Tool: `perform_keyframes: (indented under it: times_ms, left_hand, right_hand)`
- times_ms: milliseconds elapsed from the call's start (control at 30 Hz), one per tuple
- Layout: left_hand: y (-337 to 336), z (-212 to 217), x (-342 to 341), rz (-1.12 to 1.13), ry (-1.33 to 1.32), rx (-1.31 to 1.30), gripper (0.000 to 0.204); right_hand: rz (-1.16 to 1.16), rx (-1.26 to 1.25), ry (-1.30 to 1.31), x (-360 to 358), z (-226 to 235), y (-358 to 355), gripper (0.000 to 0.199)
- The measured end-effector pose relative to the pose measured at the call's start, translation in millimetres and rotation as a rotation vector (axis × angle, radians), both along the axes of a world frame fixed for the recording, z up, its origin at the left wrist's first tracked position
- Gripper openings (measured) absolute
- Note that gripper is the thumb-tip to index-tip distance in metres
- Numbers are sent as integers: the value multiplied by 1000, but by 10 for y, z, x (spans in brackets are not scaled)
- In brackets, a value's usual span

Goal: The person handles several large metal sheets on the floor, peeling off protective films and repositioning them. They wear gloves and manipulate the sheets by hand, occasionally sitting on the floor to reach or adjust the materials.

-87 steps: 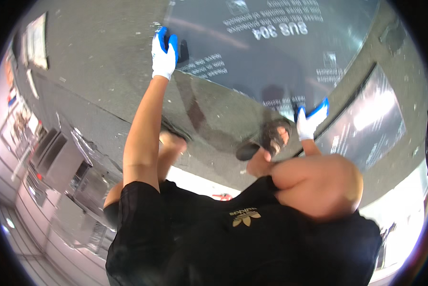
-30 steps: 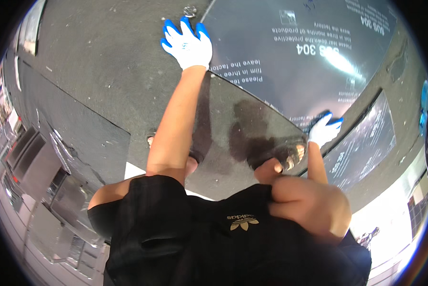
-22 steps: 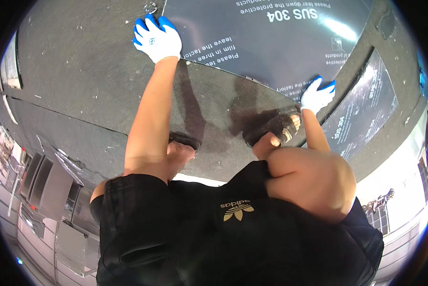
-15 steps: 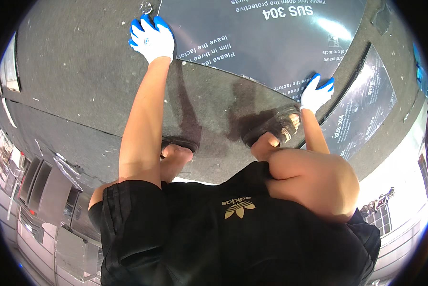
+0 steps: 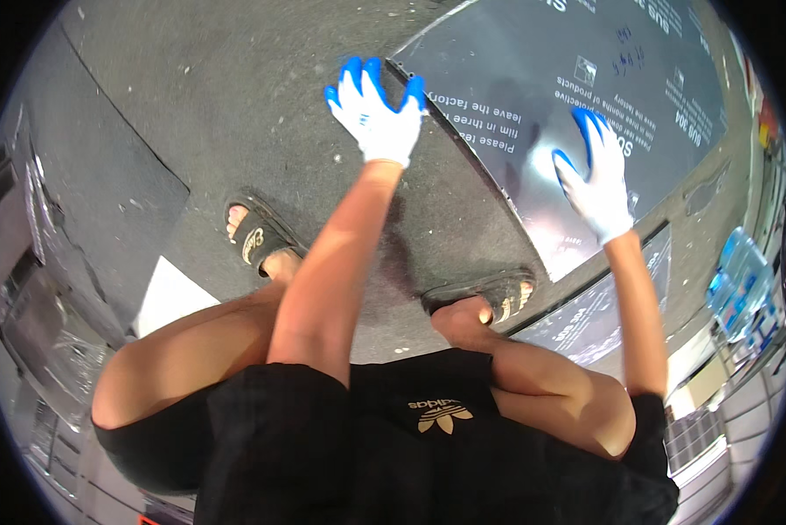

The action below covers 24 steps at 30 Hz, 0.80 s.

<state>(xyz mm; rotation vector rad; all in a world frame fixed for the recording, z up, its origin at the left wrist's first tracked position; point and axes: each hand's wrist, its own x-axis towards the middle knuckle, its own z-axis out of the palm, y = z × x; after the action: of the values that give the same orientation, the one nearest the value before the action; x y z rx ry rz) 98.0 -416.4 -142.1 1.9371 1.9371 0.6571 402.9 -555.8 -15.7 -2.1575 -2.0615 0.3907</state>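
Note:
A large metal sheet [image 5: 533, 175] with grey printed protective film lies on the dark ground ahead and to the right. My left hand [image 5: 380, 114], in a white glove with blue fingertips, is beside the sheet's near left edge; its fingers are spread and the thumb comes close to that edge. Whether the thumb touches it I cannot tell. Over the film, nearer the sheet's right side, is my right hand [image 5: 596, 179] in a matching glove. Its thumb and fingers are apart, with nothing held.
A second film-covered sheet [image 5: 576, 319] lies right of my sandalled right foot [image 5: 480, 302]. My left foot [image 5: 266, 241] stands on the dark floor covering [image 5: 209, 114]. A white flat piece [image 5: 174, 297] lies by my left leg. Blue clear bottles [image 5: 743, 284] stand at the far right.
My view has turned to the right. My left hand was at the sheet's corner and is now along its edge. My right hand has moved from the near edge to over the sheet's face.

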Motion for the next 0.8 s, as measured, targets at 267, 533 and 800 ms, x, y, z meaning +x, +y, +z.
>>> perform_keyframes:
  times_ms: [267, 533, 800]
  left_hand:
    - [-124, 83, 319, 152, -16, -236, 96]
    - [-105, 90, 352, 206, -22, -198, 70]
    - [-50, 125, 385, 219, 4, -265, 65]
  right_hand:
    - [461, -37, -68, -1104, -567, 2325, 69]
    - [524, 154, -36, -1005, -1048, 2374, 50]
    - [578, 302, 65, -1077, -994, 2434, 50]
